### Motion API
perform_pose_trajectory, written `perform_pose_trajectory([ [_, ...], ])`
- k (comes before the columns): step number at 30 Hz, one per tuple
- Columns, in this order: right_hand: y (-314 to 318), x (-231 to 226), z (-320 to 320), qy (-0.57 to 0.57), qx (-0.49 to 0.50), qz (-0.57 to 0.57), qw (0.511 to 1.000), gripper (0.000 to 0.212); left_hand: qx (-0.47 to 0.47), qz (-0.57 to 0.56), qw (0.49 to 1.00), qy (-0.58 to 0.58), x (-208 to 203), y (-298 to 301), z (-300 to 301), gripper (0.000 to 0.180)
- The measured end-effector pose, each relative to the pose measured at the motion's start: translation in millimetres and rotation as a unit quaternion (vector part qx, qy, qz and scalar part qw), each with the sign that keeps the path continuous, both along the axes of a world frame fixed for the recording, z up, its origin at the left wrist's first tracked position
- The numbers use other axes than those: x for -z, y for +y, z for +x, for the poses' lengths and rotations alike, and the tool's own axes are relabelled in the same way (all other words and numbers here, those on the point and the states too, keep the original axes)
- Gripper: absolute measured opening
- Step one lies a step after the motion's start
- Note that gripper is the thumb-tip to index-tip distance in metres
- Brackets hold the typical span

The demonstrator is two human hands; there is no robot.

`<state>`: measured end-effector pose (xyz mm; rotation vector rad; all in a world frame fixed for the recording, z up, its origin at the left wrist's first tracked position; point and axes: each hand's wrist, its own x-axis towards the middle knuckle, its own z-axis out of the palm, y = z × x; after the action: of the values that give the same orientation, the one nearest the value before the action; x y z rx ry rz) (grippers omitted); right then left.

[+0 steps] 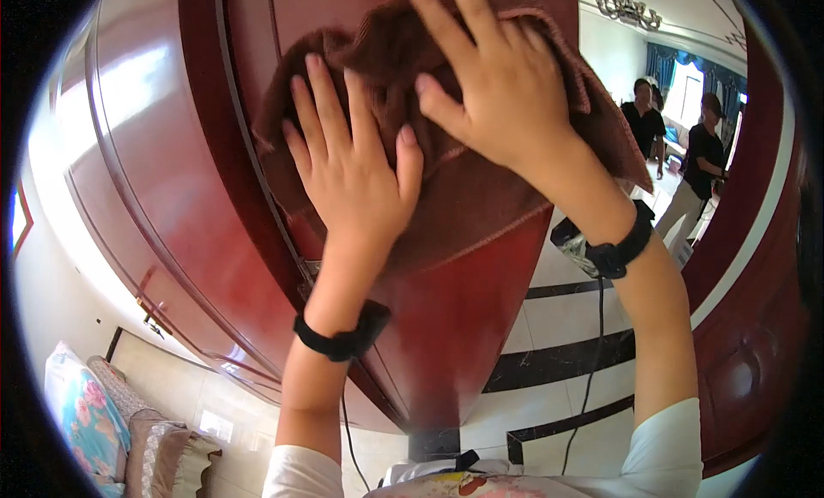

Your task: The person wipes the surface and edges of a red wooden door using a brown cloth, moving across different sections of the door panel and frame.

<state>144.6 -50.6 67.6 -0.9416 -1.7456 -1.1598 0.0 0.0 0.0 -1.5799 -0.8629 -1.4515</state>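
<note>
A brown cloth (468, 202) lies bunched and creased against a glossy dark red door (446, 318). My left hand (352, 172) rests flat on the cloth's left part, its fingers stretched out and pointing up. Higher and to the right, my right hand (506, 95) presses on the cloth with its fingers spread. The cloth hangs past my right wrist on the right side. Each wrist carries a black strap with a small device, and a thin cable runs down from it.
At left stands another glossy red door (163, 181) with a handle (153, 318). A bed or sofa with floral fabric (90, 412) is at lower left. Two people (699, 155) stand in the room beyond the doorway at right, under a chandelier (628, 7). Black bands cross the tiled floor (549, 326).
</note>
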Motion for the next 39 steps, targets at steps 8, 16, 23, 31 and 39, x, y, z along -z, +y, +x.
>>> perform_pose_trajectory([
  [8, 25, 97, -36, -0.118, -0.256, -0.177, 0.943, 0.074, 0.011, -0.129, 0.991, 0.027, 142, -12, -13, 0.061],
  [16, 42, 118, -42, -0.173, -0.317, -0.221, 0.906, 0.081, 0.044, -0.164, 0.985, 0.033, 178, 1, -27, 0.055],
  [23, -8, 26, 4, -0.088, 0.007, 0.005, 0.996, 0.073, 0.014, -0.045, 0.999, -0.008, 46, -6, -3, 0.058],
  [31, -7, 112, 27, 0.050, -0.020, 0.009, 0.998, 0.064, 0.016, -0.046, 0.998, 0.035, 95, -8, 0, 0.062],
  [39, -10, 275, 29, 0.068, 0.049, -0.142, 0.986, 0.059, 0.044, -0.060, 0.993, 0.093, 244, 3, -1, 0.043],
])
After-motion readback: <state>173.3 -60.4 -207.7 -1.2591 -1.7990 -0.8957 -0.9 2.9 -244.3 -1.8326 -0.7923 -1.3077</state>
